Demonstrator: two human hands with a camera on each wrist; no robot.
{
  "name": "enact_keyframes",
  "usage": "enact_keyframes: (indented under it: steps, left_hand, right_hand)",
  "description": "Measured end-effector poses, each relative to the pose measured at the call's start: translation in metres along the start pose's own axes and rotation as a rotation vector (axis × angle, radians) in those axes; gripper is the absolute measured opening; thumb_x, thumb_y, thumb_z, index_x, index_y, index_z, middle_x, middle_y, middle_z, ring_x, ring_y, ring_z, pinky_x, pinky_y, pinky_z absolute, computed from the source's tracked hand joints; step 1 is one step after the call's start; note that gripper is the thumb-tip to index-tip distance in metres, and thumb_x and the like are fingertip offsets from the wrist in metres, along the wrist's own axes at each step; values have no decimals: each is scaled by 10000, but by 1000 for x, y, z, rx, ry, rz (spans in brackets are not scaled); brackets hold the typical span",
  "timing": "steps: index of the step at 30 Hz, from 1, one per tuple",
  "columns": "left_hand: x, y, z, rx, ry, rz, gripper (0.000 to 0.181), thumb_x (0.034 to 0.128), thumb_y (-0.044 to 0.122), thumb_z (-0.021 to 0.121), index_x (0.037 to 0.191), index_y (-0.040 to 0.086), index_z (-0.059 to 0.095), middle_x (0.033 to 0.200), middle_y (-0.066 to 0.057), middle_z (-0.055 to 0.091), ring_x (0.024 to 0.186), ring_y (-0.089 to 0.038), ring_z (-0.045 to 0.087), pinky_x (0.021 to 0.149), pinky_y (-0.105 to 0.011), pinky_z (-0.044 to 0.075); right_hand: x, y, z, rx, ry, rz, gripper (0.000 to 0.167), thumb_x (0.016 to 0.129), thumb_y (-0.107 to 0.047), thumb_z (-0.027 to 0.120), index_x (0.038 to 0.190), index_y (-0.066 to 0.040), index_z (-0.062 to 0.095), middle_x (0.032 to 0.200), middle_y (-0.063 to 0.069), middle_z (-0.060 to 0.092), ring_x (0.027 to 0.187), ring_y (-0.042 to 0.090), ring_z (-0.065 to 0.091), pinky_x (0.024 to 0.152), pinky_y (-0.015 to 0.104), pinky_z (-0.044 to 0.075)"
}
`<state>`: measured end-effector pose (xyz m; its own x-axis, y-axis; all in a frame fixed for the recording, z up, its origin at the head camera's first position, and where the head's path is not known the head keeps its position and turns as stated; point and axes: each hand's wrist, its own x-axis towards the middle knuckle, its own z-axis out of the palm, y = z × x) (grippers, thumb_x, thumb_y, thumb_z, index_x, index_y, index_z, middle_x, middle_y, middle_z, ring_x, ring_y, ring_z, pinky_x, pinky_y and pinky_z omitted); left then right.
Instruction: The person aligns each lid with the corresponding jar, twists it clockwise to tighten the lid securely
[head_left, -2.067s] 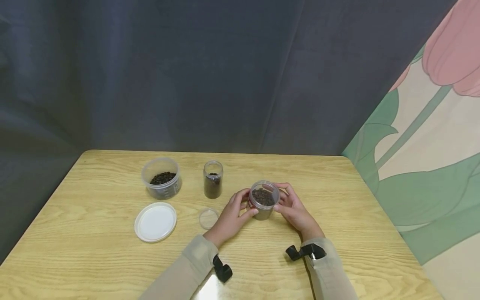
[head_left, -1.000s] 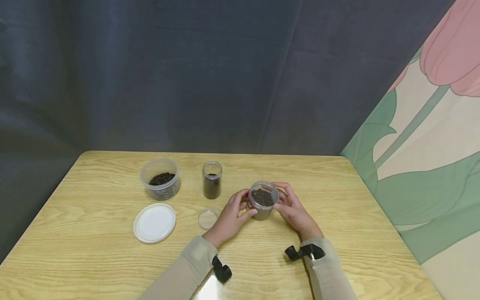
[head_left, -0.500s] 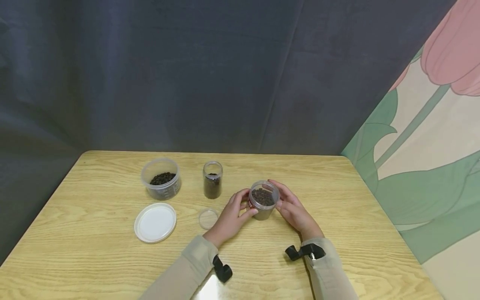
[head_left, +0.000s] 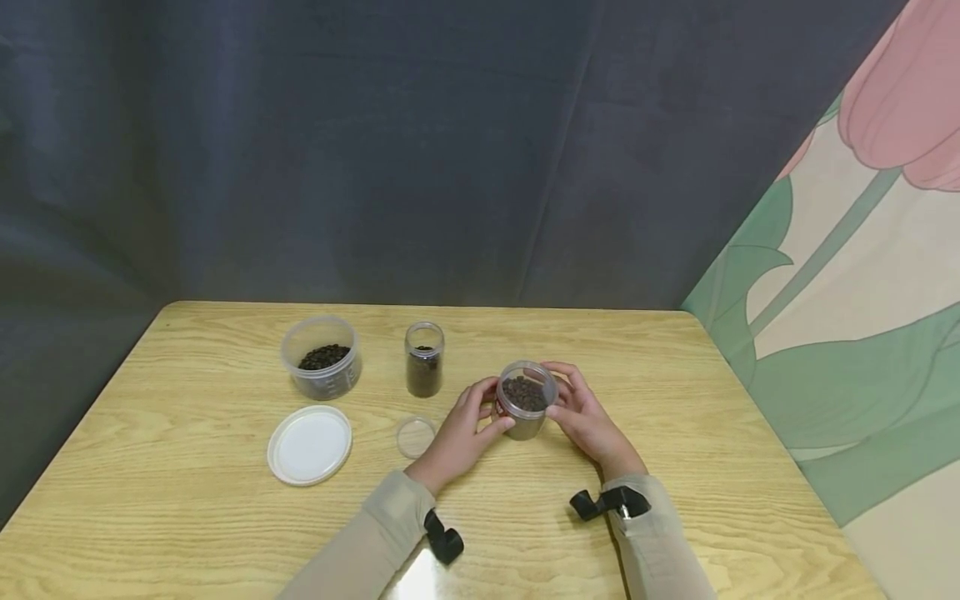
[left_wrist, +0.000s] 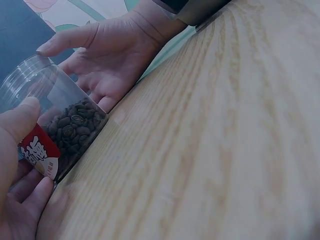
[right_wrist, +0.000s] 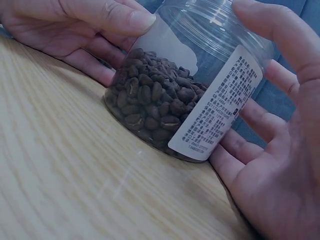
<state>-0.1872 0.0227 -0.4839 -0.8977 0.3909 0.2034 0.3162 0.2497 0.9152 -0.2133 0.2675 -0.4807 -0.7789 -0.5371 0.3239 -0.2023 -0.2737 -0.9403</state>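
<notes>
"Where's the clear, round plastic jar (head_left: 525, 429) of dark brown beans (head_left: 526, 393)?"

"Upright on the pale wood-grain surface (head_left: 172, 500), between left hand (head_left: 461, 440) and right hand (head_left: 596, 429); both grasp its sides, neither nearer."

A dark blue-grey curtain (head_left: 390, 150) hung behind the table (head_left: 735, 500), creased down its right half. On the right, a cream wall (head_left: 892, 242) carried a large pink tulip (head_left: 907, 92) and green leaves (head_left: 862, 400). Light glared white (head_left: 417, 578) on the yellowish wood-grain tabletop.
</notes>
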Motion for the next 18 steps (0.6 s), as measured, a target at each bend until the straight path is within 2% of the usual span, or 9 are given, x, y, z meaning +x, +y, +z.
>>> enact_keyframes:
  steps: [3,6,11,18]
  left_hand:
    - [0,1,0,-7,-1,-2,690,1004,320,650,1555,73,317,1514,-148,412,1376,-252,460,1133,-318,449]
    - [0,2,0,-11,-4,-5,688,1005,310,649,1556,71,314,1516,-151,408,1379,-254,457,1137,-314,444]
    - [1,2,0,-3,-7,-4,692,1006,324,647,1559,79,310,1516,-145,410,1381,-249,454,1137,-312,443]
    - [1,3,-2,1,-7,-10,692,1004,317,657,1557,82,313,1512,-133,420,1375,-243,458,1134,-322,447]
  right_hand:
    - [0,-1,1,11,1,-1,557,1019,-29,583,1504,-91,316,1554,204,402,1366,244,480,1143,314,430]
    - [0,-3,1,15,-7,9,582,1032,-24,529,1554,-79,277,1575,207,368,1407,239,432,1175,305,388]
    - [1,-6,2,-46,-17,32,645,1016,38,442,1610,-46,203,1610,169,311,1472,163,323,1208,246,304]
    - [3,-5,1,-68,-16,34,640,1001,91,439,1594,-13,221,1582,189,333,1450,174,357,1193,264,345]
